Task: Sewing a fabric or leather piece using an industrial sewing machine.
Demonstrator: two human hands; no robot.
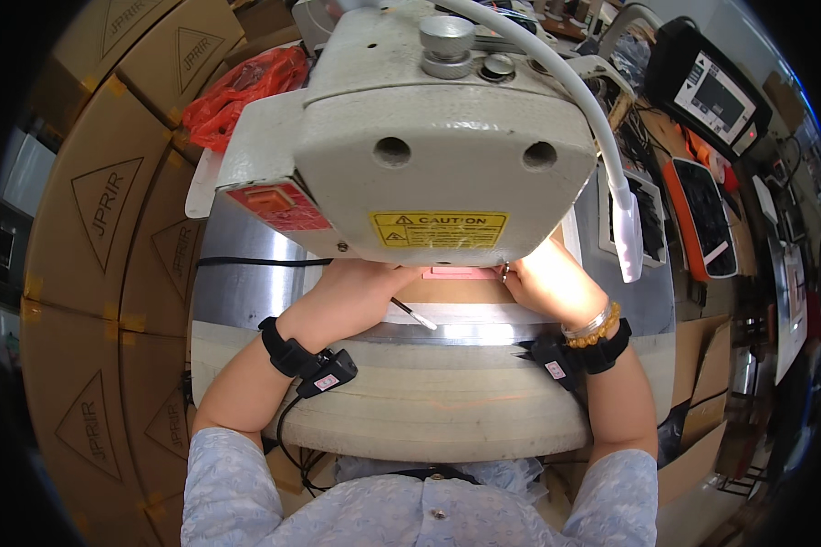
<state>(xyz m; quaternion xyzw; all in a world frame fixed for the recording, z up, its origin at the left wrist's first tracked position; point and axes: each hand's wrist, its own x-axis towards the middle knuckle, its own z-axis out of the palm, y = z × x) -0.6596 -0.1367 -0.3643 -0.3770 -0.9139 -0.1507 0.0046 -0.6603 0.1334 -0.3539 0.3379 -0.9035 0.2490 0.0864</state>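
Observation:
Both hands reach under the front of a cream sewing machine head [438, 173], where a lit pink piece [463, 273] lies flat. My left hand [360, 294] is at the pink piece's left, its fingertips partly hidden by the machine. A thin dark stick with a white tip [414, 313] sticks out from the closed left hand toward me. On the right side, my right hand [547, 281] is closed, finger and thumb by the pink piece's edge. A small shiny metal bit [505, 270] shows at those fingertips, too small to name.
A metal worktable [246, 296] with a pale taped front edge [429, 392] surrounds the machine. Stacked cartons [91, 201] stand left, beside a red plastic bag [242, 91]. A white lamp on a flexible neck [628, 237] hangs right, near a control screen [716, 96] and an orange-edged device [702, 219].

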